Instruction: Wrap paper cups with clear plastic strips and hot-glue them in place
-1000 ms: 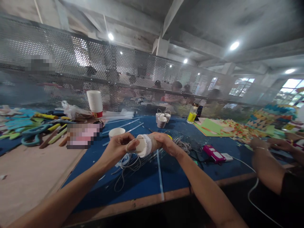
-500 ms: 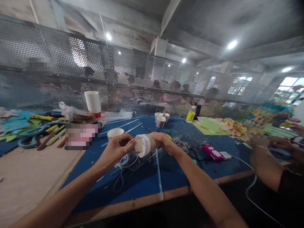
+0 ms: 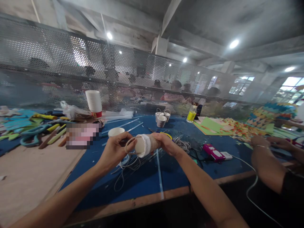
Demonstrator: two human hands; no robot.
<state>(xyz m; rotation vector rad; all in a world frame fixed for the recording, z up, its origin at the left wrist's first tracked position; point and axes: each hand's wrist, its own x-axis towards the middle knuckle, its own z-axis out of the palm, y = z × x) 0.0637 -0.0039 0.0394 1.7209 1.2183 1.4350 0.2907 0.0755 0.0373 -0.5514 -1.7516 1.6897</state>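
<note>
Left hand [image 3: 118, 147] pinches cord loop [image 3: 131, 154] | right hand [image 3: 168, 144] curls round sideways cup's [image 3: 147, 146] base end | 3 small cups [image 3: 161, 120] beyond

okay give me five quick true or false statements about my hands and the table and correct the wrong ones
1. The right hand holds the twine-wrapped cup. True.
2. The twine-wrapped cup's mouth faces the right hand. False: it opens toward the left hand.
3. The left hand's fingers are on the cord loop at the cup's mouth. True.
4. The magenta box lies to the left of both hands. False: the magenta box lies to the right of the right hand.
5. A perforated screen stands behind the table. True.
</note>
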